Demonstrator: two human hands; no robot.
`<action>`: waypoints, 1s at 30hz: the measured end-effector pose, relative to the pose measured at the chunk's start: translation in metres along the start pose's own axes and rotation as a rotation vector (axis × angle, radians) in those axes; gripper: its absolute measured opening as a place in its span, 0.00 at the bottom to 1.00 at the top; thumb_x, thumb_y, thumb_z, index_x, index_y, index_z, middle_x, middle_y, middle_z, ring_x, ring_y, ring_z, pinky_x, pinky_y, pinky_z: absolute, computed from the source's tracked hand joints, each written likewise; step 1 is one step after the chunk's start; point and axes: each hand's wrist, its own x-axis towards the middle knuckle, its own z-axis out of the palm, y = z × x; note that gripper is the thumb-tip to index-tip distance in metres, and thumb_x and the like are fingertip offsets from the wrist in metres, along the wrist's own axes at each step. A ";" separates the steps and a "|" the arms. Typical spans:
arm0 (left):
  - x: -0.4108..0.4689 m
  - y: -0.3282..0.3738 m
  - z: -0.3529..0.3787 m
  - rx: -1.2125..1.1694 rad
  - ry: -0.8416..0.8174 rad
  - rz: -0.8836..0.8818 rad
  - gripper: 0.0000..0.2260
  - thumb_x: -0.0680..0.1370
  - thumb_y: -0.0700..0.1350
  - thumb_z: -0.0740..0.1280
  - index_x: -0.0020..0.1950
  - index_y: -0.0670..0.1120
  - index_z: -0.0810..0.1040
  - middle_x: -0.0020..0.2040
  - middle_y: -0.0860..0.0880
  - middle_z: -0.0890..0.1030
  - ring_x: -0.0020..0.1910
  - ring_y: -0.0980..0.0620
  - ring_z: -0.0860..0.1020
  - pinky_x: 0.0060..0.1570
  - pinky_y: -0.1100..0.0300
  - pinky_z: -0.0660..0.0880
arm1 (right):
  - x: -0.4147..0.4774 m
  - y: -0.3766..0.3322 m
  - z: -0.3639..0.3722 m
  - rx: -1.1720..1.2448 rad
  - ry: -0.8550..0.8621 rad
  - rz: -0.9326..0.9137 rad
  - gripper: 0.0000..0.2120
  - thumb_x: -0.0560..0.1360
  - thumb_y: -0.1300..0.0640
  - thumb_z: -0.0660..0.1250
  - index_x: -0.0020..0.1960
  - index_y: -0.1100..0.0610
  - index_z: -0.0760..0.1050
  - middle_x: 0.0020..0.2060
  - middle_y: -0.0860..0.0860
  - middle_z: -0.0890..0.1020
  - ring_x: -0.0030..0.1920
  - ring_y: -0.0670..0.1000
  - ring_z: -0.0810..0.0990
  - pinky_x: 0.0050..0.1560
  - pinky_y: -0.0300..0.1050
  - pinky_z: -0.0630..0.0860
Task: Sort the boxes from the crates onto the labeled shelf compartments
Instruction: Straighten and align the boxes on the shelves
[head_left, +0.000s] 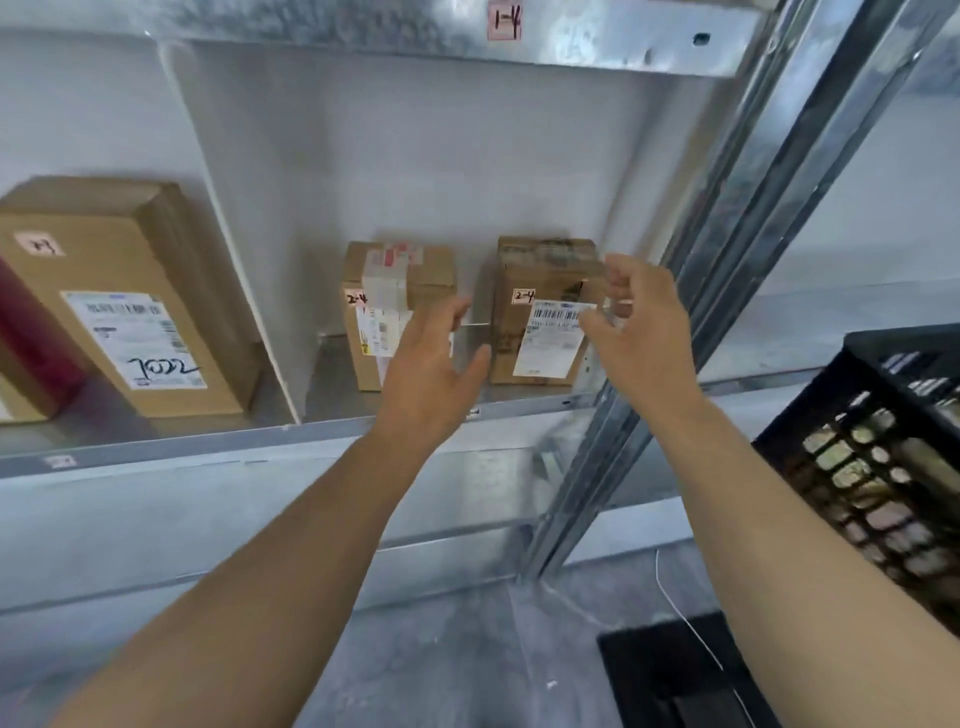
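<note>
On the shelf (208, 447), the left box (405, 280) is part-hidden behind the spread left hand (431, 369); at three o'clock, the loosely open right hand (644, 338) overlaps the right box (540, 270), contact unclear.

A thin white cord (693, 631) trails across the grey floor (441, 670) at the near right. A pale wall (883, 208) stands far right.
</note>
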 end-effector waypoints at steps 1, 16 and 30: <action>-0.001 -0.004 0.007 0.004 -0.027 -0.028 0.21 0.77 0.43 0.67 0.69 0.47 0.69 0.63 0.50 0.73 0.60 0.52 0.72 0.62 0.53 0.71 | -0.002 0.010 0.006 -0.003 -0.024 0.031 0.20 0.73 0.61 0.68 0.64 0.55 0.72 0.57 0.51 0.74 0.55 0.48 0.75 0.58 0.46 0.74; 0.042 -0.064 0.130 0.001 -0.060 -0.336 0.28 0.73 0.42 0.71 0.71 0.49 0.65 0.67 0.48 0.71 0.65 0.49 0.71 0.61 0.58 0.70 | 0.013 0.124 0.103 0.260 -0.272 0.369 0.32 0.73 0.64 0.71 0.71 0.48 0.62 0.66 0.49 0.74 0.67 0.51 0.72 0.65 0.52 0.74; 0.053 -0.087 0.159 -0.059 0.052 -0.442 0.23 0.75 0.41 0.71 0.65 0.47 0.64 0.65 0.49 0.72 0.56 0.57 0.72 0.56 0.62 0.71 | 0.033 0.152 0.131 0.243 -0.241 0.375 0.27 0.76 0.71 0.62 0.71 0.55 0.61 0.69 0.53 0.69 0.71 0.52 0.66 0.58 0.35 0.65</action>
